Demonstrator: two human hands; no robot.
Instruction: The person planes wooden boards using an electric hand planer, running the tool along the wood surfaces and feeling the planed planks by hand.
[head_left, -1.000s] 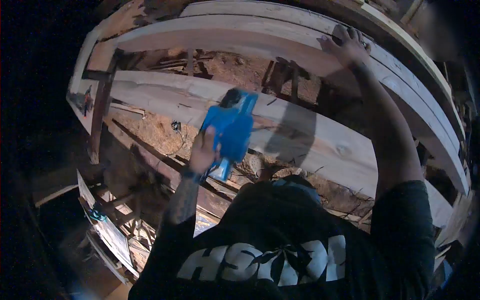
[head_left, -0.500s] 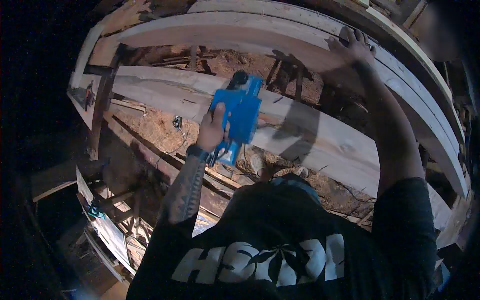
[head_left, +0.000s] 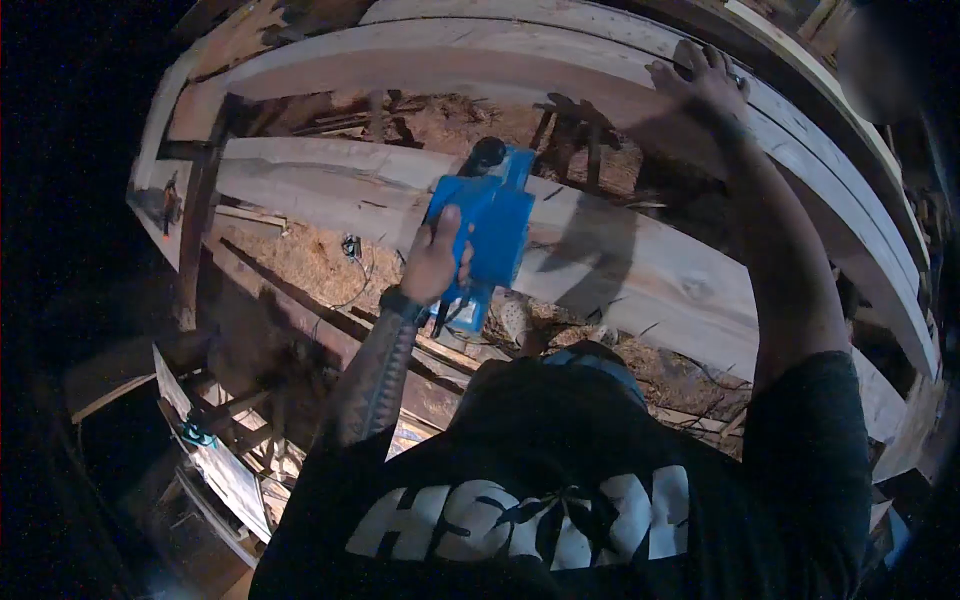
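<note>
My left hand is wrapped round the handle of a blue power tool, which looks like an electric planer with a black knob at its far end. The tool is over a long pale wooden plank; contact with the wood cannot be made out. At the upper right, my right hand rests with spread fingers on the top edges of curved boards standing side by side. Nothing shows in its grasp.
Wood shavings cover the ground beneath the planks, with a thin cable among them. A dark upright post stands at the left. Lower left lies a pale panel with a teal object on it. Dark beams and scraps surround these.
My left hand and the blue tool have moved right and slightly away from me along the plank. My right hand has stayed on the boards.
</note>
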